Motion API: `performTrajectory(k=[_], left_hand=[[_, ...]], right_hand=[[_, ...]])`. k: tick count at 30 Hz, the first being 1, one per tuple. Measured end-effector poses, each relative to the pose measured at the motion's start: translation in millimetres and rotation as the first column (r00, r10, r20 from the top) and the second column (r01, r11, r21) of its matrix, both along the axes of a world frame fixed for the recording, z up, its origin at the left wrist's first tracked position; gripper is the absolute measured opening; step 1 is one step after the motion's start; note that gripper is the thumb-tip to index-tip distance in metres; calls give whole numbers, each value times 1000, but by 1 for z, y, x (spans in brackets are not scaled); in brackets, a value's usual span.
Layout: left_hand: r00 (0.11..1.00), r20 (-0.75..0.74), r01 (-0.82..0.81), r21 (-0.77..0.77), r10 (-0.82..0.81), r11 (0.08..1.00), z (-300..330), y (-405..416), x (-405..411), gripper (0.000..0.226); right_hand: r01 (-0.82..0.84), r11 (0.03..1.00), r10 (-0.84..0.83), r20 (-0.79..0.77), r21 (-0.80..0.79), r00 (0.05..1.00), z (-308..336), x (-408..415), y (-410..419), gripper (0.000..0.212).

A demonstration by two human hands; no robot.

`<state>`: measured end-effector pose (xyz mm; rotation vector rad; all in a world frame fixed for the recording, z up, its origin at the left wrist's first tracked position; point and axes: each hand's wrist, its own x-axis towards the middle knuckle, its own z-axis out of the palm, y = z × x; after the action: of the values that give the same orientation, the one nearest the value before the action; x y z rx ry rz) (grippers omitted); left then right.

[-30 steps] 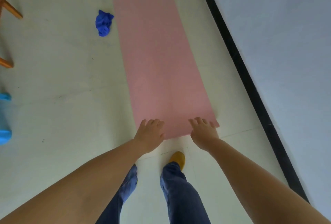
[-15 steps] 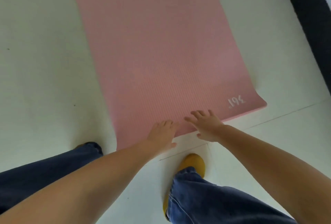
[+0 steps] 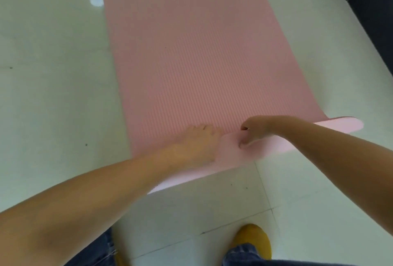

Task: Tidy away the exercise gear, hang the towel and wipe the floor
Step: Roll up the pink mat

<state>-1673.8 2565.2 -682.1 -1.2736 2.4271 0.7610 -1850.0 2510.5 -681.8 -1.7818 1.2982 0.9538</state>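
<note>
1. Lying flat on the pale tiled floor — a long pink ribbed foam exercise mat, running away from the camera, with only its near end lifted.
2. Near end of the mat is curled up and back over itself; its smooth lighter underside faces the camera, from bottom centre out to the rounded right corner.
3. Right hand is on the curled edge near its middle: fingers hooked over the top, thumb tucked under — grasping the mat.
4. Left hand is just left of the right hand, palm down on the fold and the ribbed surface. Blurred; fingers look fairly straight and seem to press rather than clench.
5. Hands are close together, almost touching.
6. Both forearms are bare and reach in from the bottom corners.
7. Yellow shoe and blue denim trouser legs are at the bottom edge, on the floor near the mat's end.
8. Black skirting band runs along the top right, well apart from the mat.
9. Bright round glare spot on the floor just beside the mat's left edge, far end.
</note>
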Motion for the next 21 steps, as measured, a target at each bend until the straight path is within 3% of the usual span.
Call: performTrajectory(k=[1, 3, 5, 7, 9, 12, 14, 16, 18, 19, 21], left_hand=[[998, 28, 58, -242, -53, 968, 0, 7, 10, 53], [999, 3, 37, -420, -40, 907, 2, 31, 17, 49], [1000, 16, 24, -248, -20, 968, -10, 49, 6, 59], [988, 154, -21, 13, 19, 1000, -21, 58, 2, 71], [988, 132, -83, -2, 82, 997, -34, 53, 11, 71], [998, 27, -51, -56, 53, 997, -42, 38, 15, 59], [995, -67, -68, 56, 72, 996, -33, 14, 20, 44], [974, -159, -112, 272, 159, 956, -21, -15, 28, 33], [956, -168, -151, 423, 241, 893, -15, -39, 39, 24], [943, -159, -179, 501, 293, 847, -13, -48, 44, 20], [900, -119, -226, 694, 419, 683, -13, -60, 52, 22]], right_hand=[[2, 1000, -2, -13, -5, 1000, -3, 2, -6, 48], [1, 1000, -2, -35, -12, 999, -11, 2, -14, 56], [3, 1000, -3, -26, -14, 1000, -17, -1, -18, 51], [13, 999, -14, -18, -31, 1000, -19, -4, -19, 47], [-7, 997, 4, -28, -79, 1000, -18, -2, -17, 49], [-165, 958, 148, -88, -234, 985, -15, 12, -2, 55], [-186, 942, 197, 12, -280, 980, -11, 18, 8, 52], [-1, 978, 48, 218, -209, 975, 2, 17, 9, 49], [144, 982, -98, 331, -118, 938, 18, 11, 4, 53], [134, 983, -85, 332, -128, 939, 24, 9, 1, 58], [-39, 980, 85, 229, -197, 970, 27, 8, -1, 64]])
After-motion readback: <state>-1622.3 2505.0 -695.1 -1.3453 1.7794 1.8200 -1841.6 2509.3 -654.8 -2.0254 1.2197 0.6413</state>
